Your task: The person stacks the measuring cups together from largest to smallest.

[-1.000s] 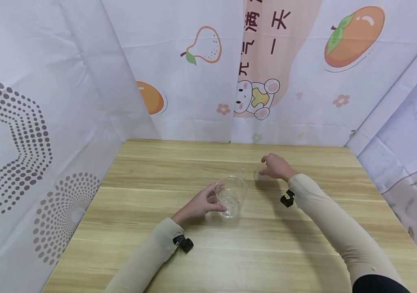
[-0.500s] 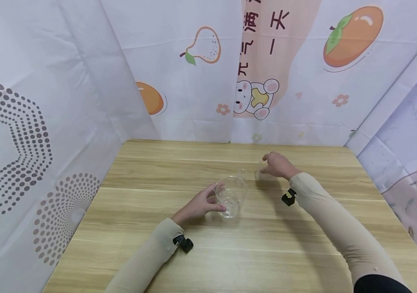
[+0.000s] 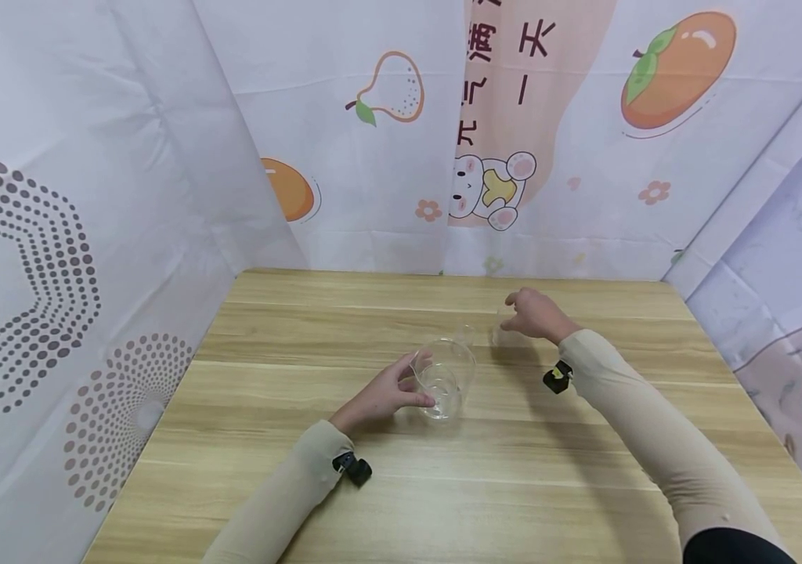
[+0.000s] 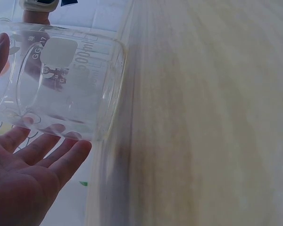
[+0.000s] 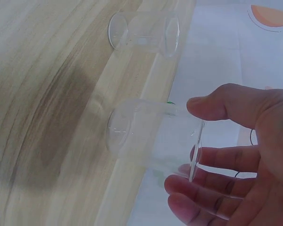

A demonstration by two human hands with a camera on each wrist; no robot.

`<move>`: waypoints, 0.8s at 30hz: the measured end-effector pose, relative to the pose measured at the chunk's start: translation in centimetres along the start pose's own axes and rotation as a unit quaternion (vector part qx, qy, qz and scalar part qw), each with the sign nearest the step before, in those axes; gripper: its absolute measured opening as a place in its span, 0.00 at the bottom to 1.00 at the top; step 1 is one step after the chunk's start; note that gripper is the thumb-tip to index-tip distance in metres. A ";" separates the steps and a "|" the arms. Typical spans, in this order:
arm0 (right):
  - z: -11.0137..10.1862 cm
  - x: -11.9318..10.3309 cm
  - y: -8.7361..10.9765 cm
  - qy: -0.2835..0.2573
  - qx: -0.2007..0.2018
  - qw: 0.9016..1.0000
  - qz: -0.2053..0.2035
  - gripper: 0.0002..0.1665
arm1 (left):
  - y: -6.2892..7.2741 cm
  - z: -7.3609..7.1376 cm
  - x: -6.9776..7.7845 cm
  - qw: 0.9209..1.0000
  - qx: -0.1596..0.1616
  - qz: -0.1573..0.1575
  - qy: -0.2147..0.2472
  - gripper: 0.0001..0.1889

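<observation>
A clear glass beaker (image 4: 61,82) (its print reads 500ml) stands upright on a wood-grain table (image 3: 415,509), the left hand's grip (image 3: 388,390) curled around its side. The right hand's grip (image 3: 538,316) pinches the rim of a small clear cup (image 5: 153,136) toward the table's back, near a second cup (image 5: 146,30), while white fruit-print curtains (image 3: 373,180) hang behind.
</observation>
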State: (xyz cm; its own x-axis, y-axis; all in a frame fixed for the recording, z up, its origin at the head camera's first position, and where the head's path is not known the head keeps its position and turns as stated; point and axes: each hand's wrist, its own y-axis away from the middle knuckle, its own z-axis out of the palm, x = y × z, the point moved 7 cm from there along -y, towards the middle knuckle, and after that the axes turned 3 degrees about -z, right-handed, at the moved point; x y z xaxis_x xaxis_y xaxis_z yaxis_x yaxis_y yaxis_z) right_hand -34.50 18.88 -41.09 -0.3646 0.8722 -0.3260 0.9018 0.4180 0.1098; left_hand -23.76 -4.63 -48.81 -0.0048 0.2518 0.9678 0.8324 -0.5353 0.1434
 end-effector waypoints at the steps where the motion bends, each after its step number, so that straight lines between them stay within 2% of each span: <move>1: -0.1 0.0 0.0 0.000 -0.001 1.000 -0.001 0.33 | 0.0 0.0 0.0 1.000 0.000 0.001 0.001 0.48; 9: -0.5 -0.4 0.2 -0.001 -0.009 1.000 0.002 0.33 | 0.0 0.0 0.0 1.000 0.000 0.003 0.000 0.47; 24: -1.6 -1.5 0.6 0.011 0.009 1.000 -0.004 0.33 | -0.1 -0.1 -0.1 1.000 0.004 0.001 -0.002 0.48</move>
State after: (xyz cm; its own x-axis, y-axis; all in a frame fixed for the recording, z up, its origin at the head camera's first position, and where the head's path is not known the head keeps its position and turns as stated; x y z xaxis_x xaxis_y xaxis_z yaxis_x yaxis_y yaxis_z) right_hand -33.79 18.27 -39.06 -0.3760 0.8748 -0.3056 0.9032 0.4197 0.0901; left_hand -23.89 -4.70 -48.89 -0.0007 0.2536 0.9673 0.8372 -0.5288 0.1393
